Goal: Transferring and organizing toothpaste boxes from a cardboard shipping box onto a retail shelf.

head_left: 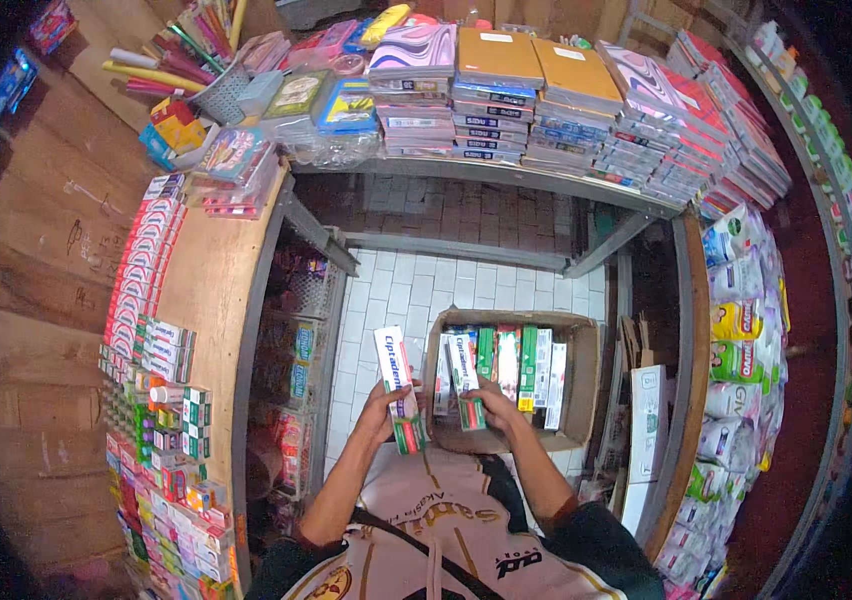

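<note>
My left hand (pixel 380 413) is closed round a long toothpaste box (pixel 392 362), white with blue lettering and a green and red lower part, held above the floor just left of the carton. In my right hand (pixel 495 405) is a similar toothpaste box (pixel 463 364), gripped over the left side of the open cardboard carton (pixel 583 385). Whether either hand holds more than one box, I cannot tell. Inside the carton stand several more toothpaste boxes (pixel 536 362) in white, green and red, side by side.
A wooden shelf (pixel 214 270) on the left carries stacked red-and-white boxes (pixel 141 265) and small bottles and cartons. Notebook stacks (pixel 491 100) line the far shelf. Plastic-wrapped packs (pixel 736 360) fill the right shelf, with flattened cardboard (pixel 643 430) leaning below. White tiles (pixel 386 290) cover the floor.
</note>
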A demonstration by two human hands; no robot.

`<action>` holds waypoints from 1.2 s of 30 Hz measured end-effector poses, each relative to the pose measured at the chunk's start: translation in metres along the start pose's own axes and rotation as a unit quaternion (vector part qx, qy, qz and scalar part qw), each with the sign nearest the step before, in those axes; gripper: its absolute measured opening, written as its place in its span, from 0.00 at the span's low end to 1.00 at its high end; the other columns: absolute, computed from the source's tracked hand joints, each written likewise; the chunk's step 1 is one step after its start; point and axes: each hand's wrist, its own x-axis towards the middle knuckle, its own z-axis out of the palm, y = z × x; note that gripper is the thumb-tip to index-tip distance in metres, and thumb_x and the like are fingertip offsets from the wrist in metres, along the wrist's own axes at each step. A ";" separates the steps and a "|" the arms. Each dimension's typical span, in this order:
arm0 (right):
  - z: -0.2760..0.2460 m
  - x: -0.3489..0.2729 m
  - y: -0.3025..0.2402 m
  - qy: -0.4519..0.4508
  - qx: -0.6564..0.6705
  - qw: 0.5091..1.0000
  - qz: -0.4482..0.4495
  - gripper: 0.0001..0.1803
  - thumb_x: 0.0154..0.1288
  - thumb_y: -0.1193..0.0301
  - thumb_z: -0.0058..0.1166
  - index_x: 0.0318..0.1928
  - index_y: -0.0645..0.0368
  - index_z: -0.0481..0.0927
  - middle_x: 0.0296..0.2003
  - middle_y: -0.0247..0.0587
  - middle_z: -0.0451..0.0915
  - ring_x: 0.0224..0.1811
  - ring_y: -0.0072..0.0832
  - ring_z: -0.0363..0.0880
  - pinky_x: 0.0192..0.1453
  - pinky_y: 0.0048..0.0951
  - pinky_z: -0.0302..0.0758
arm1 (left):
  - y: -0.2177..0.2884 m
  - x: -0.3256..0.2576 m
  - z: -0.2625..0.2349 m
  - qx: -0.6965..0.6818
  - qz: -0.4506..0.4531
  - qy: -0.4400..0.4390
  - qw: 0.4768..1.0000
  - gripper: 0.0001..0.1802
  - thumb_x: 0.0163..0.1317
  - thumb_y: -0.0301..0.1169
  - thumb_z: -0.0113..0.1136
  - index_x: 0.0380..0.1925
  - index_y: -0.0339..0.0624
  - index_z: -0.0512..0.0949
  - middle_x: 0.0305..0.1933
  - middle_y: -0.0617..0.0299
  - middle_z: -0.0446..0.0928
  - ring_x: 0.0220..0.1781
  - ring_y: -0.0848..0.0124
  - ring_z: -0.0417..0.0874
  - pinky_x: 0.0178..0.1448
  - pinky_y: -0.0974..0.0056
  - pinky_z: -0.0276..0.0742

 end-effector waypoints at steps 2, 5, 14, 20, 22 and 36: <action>0.016 -0.023 -0.016 -0.015 -0.027 1.000 0.000 0.32 0.48 0.79 0.54 0.58 0.64 0.65 0.49 0.43 0.73 0.51 0.30 0.72 0.54 0.28 0.70 | -0.010 -0.007 -0.004 -0.018 0.003 0.012 1.000 0.28 0.57 0.23 0.57 0.59 0.36 0.63 0.45 0.51 0.76 0.46 0.56 0.81 0.51 0.53 0.80; 0.031 -0.049 -0.026 -0.055 -0.075 0.995 -0.033 0.41 0.43 0.80 0.53 0.64 0.64 0.59 0.54 0.42 0.70 0.58 0.31 0.67 0.60 0.28 0.65 | -0.020 -0.017 0.001 -0.009 0.010 0.017 1.000 0.30 0.57 0.23 0.58 0.60 0.38 0.63 0.43 0.52 0.75 0.45 0.57 0.81 0.51 0.53 0.80; 0.127 -0.051 -0.035 -0.120 -0.022 0.992 0.045 0.28 0.62 0.72 0.56 0.62 0.61 0.63 0.46 0.36 0.76 0.48 0.24 0.75 0.51 0.26 0.73 | 0.021 -0.051 -0.028 0.002 0.094 0.015 0.995 0.33 0.55 0.27 0.62 0.62 0.37 0.63 0.39 0.59 0.75 0.42 0.66 0.79 0.48 0.59 0.79; 0.213 -0.019 -0.028 -0.123 -0.208 0.969 -0.047 0.31 0.63 0.67 0.56 0.63 0.64 0.63 0.56 0.42 0.73 0.57 0.27 0.70 0.60 0.28 0.66 | 0.056 -0.075 -0.082 -0.076 0.111 0.006 0.991 0.28 0.58 0.24 0.58 0.61 0.40 0.65 0.44 0.57 0.75 0.46 0.66 0.78 0.51 0.59 0.79; 0.236 -0.009 -0.025 -0.139 -0.224 0.964 -0.042 0.29 0.61 0.72 0.58 0.61 0.63 0.65 0.53 0.41 0.75 0.54 0.28 0.72 0.60 0.29 0.67 | 0.068 -0.082 -0.101 -0.070 0.132 -0.014 0.989 0.29 0.57 0.23 0.58 0.60 0.40 0.65 0.47 0.57 0.74 0.45 0.66 0.79 0.46 0.58 0.81; 0.391 0.086 -0.006 -0.139 -0.308 0.941 -0.030 0.28 0.60 0.66 0.61 0.60 0.58 0.68 0.38 0.37 0.80 0.41 0.21 0.75 0.45 0.23 0.70 | 0.156 -0.135 -0.224 -0.069 0.225 0.040 0.971 0.32 0.53 0.26 0.62 0.59 0.37 0.65 0.57 0.51 0.73 0.47 0.67 0.79 0.48 0.63 0.76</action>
